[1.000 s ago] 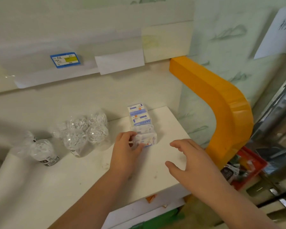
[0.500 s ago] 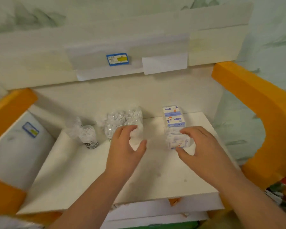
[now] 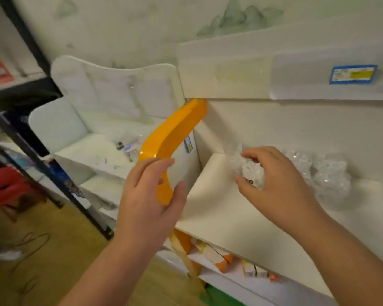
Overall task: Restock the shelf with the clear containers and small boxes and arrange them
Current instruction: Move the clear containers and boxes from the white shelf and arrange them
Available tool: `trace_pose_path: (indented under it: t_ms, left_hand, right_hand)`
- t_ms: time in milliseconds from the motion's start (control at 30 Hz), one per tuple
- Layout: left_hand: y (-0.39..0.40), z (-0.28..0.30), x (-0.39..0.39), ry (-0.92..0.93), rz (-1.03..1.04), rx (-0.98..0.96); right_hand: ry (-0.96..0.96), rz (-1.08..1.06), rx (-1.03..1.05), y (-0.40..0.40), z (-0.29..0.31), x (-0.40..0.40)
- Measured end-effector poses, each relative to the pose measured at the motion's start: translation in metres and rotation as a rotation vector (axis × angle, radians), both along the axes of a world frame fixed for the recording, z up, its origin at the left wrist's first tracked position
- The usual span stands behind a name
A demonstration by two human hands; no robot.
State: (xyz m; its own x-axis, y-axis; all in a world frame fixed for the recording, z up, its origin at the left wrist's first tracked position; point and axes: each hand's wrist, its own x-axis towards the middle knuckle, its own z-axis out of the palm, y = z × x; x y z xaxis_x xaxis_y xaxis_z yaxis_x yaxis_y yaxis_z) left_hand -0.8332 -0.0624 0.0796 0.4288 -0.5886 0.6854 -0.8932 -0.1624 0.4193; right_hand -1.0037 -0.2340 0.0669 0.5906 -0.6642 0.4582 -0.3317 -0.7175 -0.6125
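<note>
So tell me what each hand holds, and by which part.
Right hand grips the wrapped clear container around its top; left hand holds nothing.

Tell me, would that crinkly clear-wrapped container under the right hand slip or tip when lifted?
Probably slippery: the wrapped container is covered in glossy, crinkled film. It looks small and likely light, since the right hand spans it with fingertips. Its narrow upright form might tip if nudged.

A pale wall [image 3: 124, 23] with faint green mountain prints backs white shelving. An orange divider [image 3: 173, 133] curves down the shelf's left edge. A blue price tag [image 3: 353, 74] sits on the upper rail. Left, a black frame [image 3: 53, 173] stands on wood floor [image 3: 60, 250] beside a red stool [image 3: 9, 186].
</note>
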Motion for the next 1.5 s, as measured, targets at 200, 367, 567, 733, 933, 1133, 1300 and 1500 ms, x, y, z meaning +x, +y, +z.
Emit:
trace_pose_path:
  t_ms: [200,367,567,733,933,1133,1300,1500]
  left_hand:
    - [0.079,0.004,0.100,0.160,0.189,0.057]
    - [0.137,-0.005,0.189,0.215,0.246,0.133]
    - [0.178,-0.013,0.285,0.224,0.253,0.174]
    - [0.179,-0.025,0.345,0.237,0.253,0.195]
    - [0.163,-0.047,0.405,0.264,0.252,0.219]
    - [0.137,-0.047,0.480,0.229,0.309,0.259]
    - [0.108,-0.036,0.540,0.190,0.313,0.252]
    - [0.072,-0.042,0.602,0.230,0.279,0.277]
  right_hand:
    - [-0.037,0.121,-0.090,0.066,0.028,0.100]
    - [-0.044,0.175,-0.127,0.123,0.037,0.189]
    - [-0.010,0.119,-0.111,0.164,0.029,0.277]
    - [0.125,0.076,-0.060,0.170,0.004,0.321]
    - [0.138,0.067,-0.003,0.155,-0.020,0.379]
    - [0.094,0.071,0.035,0.119,-0.033,0.464]
    - [0.100,0.084,0.044,0.088,-0.030,0.528]
    - [0.189,0.059,0.024,0.066,-0.037,0.571]
